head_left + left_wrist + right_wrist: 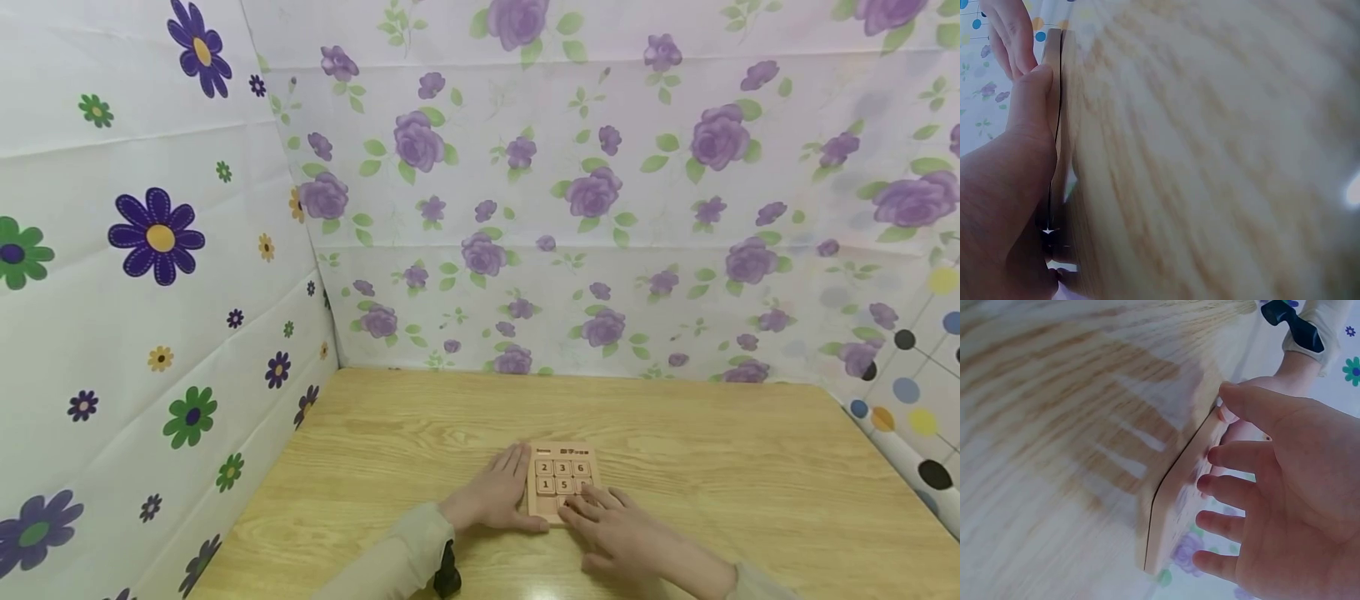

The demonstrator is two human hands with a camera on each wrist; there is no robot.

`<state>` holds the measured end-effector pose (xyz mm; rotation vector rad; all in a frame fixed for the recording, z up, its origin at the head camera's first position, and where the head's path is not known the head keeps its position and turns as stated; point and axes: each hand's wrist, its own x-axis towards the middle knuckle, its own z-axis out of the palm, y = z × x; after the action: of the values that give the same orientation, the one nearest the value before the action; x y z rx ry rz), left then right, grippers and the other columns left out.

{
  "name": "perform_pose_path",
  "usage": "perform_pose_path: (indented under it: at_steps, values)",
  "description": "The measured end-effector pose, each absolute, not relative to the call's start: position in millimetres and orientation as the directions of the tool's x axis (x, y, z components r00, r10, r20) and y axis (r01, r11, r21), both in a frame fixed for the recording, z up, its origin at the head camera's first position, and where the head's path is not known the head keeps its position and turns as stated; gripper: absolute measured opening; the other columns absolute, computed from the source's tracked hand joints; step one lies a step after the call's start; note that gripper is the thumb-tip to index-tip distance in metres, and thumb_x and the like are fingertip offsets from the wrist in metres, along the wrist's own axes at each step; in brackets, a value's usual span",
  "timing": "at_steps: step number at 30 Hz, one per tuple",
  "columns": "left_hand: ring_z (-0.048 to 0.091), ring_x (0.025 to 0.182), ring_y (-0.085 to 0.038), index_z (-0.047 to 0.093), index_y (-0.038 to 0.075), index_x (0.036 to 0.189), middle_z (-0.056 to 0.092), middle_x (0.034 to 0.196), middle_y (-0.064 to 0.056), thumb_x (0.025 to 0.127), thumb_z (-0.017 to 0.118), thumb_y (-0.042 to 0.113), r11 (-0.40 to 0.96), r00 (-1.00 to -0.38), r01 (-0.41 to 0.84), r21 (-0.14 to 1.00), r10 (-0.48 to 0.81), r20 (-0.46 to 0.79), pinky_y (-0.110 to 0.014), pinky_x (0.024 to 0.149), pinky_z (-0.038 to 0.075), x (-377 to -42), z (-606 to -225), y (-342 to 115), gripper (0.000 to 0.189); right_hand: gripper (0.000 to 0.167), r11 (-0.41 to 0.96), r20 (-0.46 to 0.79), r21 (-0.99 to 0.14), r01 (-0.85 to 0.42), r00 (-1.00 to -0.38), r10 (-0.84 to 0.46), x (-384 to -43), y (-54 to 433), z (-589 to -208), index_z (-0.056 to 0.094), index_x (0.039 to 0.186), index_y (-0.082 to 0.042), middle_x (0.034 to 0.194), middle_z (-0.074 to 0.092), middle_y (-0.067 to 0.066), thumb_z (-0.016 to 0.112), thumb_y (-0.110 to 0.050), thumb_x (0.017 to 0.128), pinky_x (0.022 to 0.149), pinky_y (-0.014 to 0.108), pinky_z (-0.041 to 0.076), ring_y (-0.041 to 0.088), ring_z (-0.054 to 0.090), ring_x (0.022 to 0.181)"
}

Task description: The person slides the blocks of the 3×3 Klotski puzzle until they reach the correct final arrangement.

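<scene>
A wooden number slide puzzle lies flat on the table, with numbered tiles in its frame. The upper row reads 2, 3, 6; 1 and 5 begin the middle row. An uncovered gap shows at the lower left. My left hand rests against the puzzle's left side, fingers straight, its thumb along the near edge. Over the lower right tiles lies my right hand, its extended fingers covering some of them. In the right wrist view, that hand has spread fingers near the board's edge.
The wood-grain table extends around the puzzle. Flowered sheets stand at the back and left, and a dotted sheet at the right. A black strap sits at my left wrist.
</scene>
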<state>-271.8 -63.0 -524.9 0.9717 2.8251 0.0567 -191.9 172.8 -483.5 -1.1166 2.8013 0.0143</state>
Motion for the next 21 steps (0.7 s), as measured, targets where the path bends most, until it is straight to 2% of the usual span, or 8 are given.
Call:
perform_pose_path:
  at_steps: [12, 21]
  values:
    - [0.009, 0.151, -0.030, 0.005, -0.001, 0.154, 0.005, 0.162, -0.019, 0.076, 0.041, 0.086, 0.790, -0.779, 0.609, 0.071, 0.613, -0.136, -0.039, 0.123, 0.015, -270.7, -523.2, -63.1, 0.123, 0.066, 0.713, -0.097, -0.021, -0.701, -0.708, -0.699, -201.8, 168.9, -487.6, 0.044, 0.146, -0.016, 0.151, 0.043, 0.008, 0.054, -0.051, 0.092, 0.111, 0.060, 0.034, 0.037, 0.034, 0.142]
    - [0.007, 0.151, -0.030, 0.003, 0.000, 0.154, 0.003, 0.162, -0.018, 0.076, 0.037, 0.088, 0.787, -0.776, 0.614, 0.063, 0.617, -0.133, -0.039, 0.123, 0.015, -272.5, -526.3, -63.8, 0.123, 0.062, 0.698, -0.085, -0.016, -0.716, -0.694, -0.715, -205.0, 162.5, -481.6, 0.043, 0.147, -0.015, 0.152, 0.041, 0.010, 0.055, -0.046, 0.094, 0.110, 0.060, 0.035, 0.038, 0.033, 0.142]
